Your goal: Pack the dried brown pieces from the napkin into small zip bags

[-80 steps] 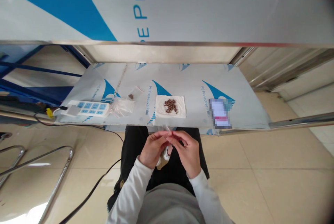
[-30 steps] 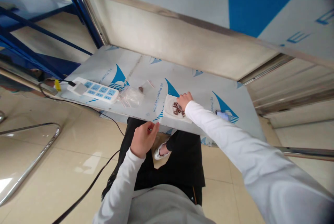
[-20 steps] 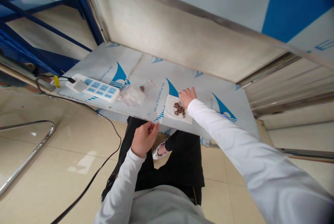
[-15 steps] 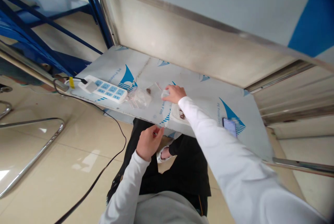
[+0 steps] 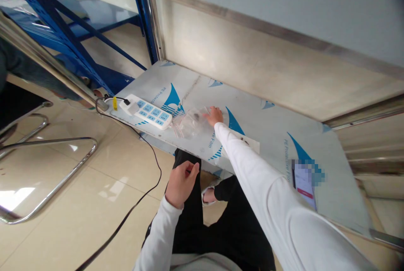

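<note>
Clear plastic bags [image 5: 191, 124] lengthwise from power strip [image 5: 151, 112] toward right grip [image 5: 214, 116]

Blue rack [image 5: 63, 39], glossy floor [image 5: 78, 191], seemingly a chair [image 5: 15, 103].

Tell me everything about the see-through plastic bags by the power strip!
The clear plastic bags look thin, shiny and crinkled, with reddish lines along some edges. They lie in a loose heap on the film-covered shelf, beside one end of the white power strip. A small dark clump shows near the heap's far side. The right hand is at the heap's right end; its grip is unclear.
</note>
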Tool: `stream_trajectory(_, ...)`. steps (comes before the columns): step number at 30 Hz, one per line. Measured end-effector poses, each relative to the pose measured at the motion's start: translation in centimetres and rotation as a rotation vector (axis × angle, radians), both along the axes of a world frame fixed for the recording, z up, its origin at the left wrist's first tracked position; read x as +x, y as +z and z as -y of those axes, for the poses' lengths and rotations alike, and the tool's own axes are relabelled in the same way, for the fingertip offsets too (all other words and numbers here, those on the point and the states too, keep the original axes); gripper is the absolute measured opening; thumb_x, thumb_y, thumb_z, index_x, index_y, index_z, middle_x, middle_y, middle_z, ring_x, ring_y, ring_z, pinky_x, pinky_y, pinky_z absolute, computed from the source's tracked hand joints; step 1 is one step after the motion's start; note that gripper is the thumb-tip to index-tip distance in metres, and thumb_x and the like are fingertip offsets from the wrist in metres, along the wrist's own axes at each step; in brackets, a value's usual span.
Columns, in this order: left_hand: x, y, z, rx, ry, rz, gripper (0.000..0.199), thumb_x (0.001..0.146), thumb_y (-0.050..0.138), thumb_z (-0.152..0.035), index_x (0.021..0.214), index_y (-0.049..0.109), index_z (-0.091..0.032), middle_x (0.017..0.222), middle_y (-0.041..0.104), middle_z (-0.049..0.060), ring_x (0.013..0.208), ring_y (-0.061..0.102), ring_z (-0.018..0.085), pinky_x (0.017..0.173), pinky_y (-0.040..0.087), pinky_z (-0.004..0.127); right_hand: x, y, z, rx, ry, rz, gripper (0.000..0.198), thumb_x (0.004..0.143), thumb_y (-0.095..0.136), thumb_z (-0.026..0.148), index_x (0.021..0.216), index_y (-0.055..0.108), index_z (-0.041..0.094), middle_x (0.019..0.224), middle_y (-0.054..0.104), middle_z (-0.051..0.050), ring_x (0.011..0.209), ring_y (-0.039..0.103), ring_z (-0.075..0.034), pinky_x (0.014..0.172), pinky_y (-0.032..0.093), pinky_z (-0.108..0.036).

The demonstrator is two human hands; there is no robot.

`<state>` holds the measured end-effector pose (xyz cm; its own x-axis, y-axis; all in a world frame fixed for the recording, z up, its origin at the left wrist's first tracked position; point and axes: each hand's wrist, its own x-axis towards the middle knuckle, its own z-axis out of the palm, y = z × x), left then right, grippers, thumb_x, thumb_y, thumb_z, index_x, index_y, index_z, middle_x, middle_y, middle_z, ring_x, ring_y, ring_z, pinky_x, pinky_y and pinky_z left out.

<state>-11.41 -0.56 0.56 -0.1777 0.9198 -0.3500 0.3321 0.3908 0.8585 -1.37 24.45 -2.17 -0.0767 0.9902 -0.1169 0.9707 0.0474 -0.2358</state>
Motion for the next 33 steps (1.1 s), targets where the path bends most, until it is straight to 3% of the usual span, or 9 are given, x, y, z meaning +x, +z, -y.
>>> stream_trajectory(6,-0.4,0.3,-0.2,-0.008,0.023,-0.013,0.037,0.085,0.046,-0.049,0.068,0.061,-0.019,0.064,0.065,0.003,0.054,0.059,0.014,0.052,0.04,0.023,0.5,-0.8,-1.8,-0.068,-0.07,-0.035,0.025,0.083,0.062,0.028,0.101,0.07,0.012,0.1,0.072,-0.017,0.098,0.067,-0.025,0.078,0.048,-0.028)
stream_trajectory(12,0.7,0.1,-0.3,0.006,-0.019,-0.029,0.036,0.086,0.047,-0.047,0.069,0.062,-0.018,0.067,0.067,0.004,0.055,0.062,0.014,0.052,0.042,0.022,2.9,2.3,-2.7,0.055,-0.097,-0.142,0.028,0.086,0.059,0.034,0.099,0.072,0.014,0.099,0.074,-0.013,0.096,0.068,-0.022,0.078,0.048,-0.026)
stream_trajectory(16,2.5,0.5,-0.6,0.065,-0.041,-0.028,0.034,0.086,0.049,-0.045,0.07,0.061,-0.018,0.068,0.067,0.004,0.057,0.063,0.014,0.054,0.044,0.022,4.0,5.1,-0.8,0.185,-0.085,-0.191,0.033,0.094,0.045,0.033,0.101,0.071,0.015,0.103,0.072,-0.011,0.097,0.066,-0.022,0.081,0.046,-0.028)
stream_trajectory(19,3.9,1.6,-1.2,0.208,0.12,0.062,0.031,0.087,0.051,-0.045,0.082,0.063,-0.017,0.075,0.07,0.005,0.065,0.066,0.016,0.062,0.049,0.024,5.1,6.7,3.8,0.273,-0.043,-0.229,0.035,0.096,0.04,0.031,0.099,0.071,0.016,0.098,0.071,-0.01,0.094,0.064,-0.021,0.084,0.045,-0.029)
stream_trajectory(22,5.6,3.0,-2.3,0.321,0.233,0.242,0.034,0.086,0.054,-0.046,0.097,0.066,-0.015,0.09,0.073,0.008,0.082,0.069,0.018,0.075,0.052,0.026,6.6,7.6,11.5,0.418,0.117,-0.354,0.033,0.096,0.041,0.03,0.107,0.07,0.018,0.101,0.068,-0.009,0.094,0.062,-0.019,0.087,0.045,-0.029)
stream_trajectory(24,6.9,3.7,-2.9,0.336,0.197,0.339,0.036,0.084,0.057,-0.045,0.099,0.069,-0.014,0.095,0.074,0.008,0.087,0.068,0.019,0.078,0.052,0.026,7.8,7.8,17.0,0.462,0.134,-0.379,0.031,0.096,0.043,0.028,0.11,0.069,0.021,0.1,0.067,-0.008,0.094,0.061,-0.021,0.086,0.047,-0.032)
stream_trajectory(27,8.9,4.1,-3.0,0.275,0.098,0.426,0.034,0.077,0.066,-0.043,0.088,0.072,-0.011,0.084,0.075,0.007,0.078,0.067,0.018,0.072,0.051,0.024,9.4,7.7,23.2,0.461,0.06,-0.365,0.029,0.095,0.044,0.023,0.111,0.069,0.02,0.101,0.065,-0.01,0.093,0.059,-0.023,0.084,0.049,-0.037)
stream_trajectory(33,12.2,3.4,-1.7,0.064,0.034,0.592,0.027,0.068,0.073,-0.037,0.071,0.071,-0.011,0.061,0.069,0.002,0.055,0.059,0.01,0.058,0.047,0.02,13.0,6.4,27.4,0.454,-0.016,-0.553,0.035,0.091,0.052,0.021,0.125,0.06,0.017,0.106,0.058,-0.012,0.1,0.056,-0.023,0.088,0.05,-0.039)
